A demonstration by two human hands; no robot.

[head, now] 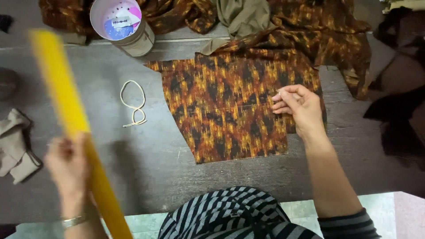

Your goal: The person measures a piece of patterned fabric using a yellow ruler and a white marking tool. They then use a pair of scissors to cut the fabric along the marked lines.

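- Evidently a marking step on cloth is in hand: the cut panel of brown and orange patterned fabric (230, 110) lies flat on the grey wooden tabletop (133, 177), a faint straight line across its middle.
- The right hand (299, 108) rests on the panel's right edge, fingers pinched together around something small and pale, perhaps a piece of chalk; it is too small to tell for sure.
- The left hand (66, 166), blurred, has its grip clenched around a long flat yellow ruler (73, 119), held up off the tabletop at a slant, well to the left of the panel.
- A loop of white cord (133, 104) lies between ruler and panel; a round white tub (126, 26) stands beyond it.
- More of the same patterned fabric (310, 31) is heaped at the far edge, with an olive cloth (241, 17) on it; a beige rag (15, 146) lies at the left.
- By my judgement the next move calls for laying the ruler flat across the panel, lined up squarely, while the right hand keeps the cloth from shifting.
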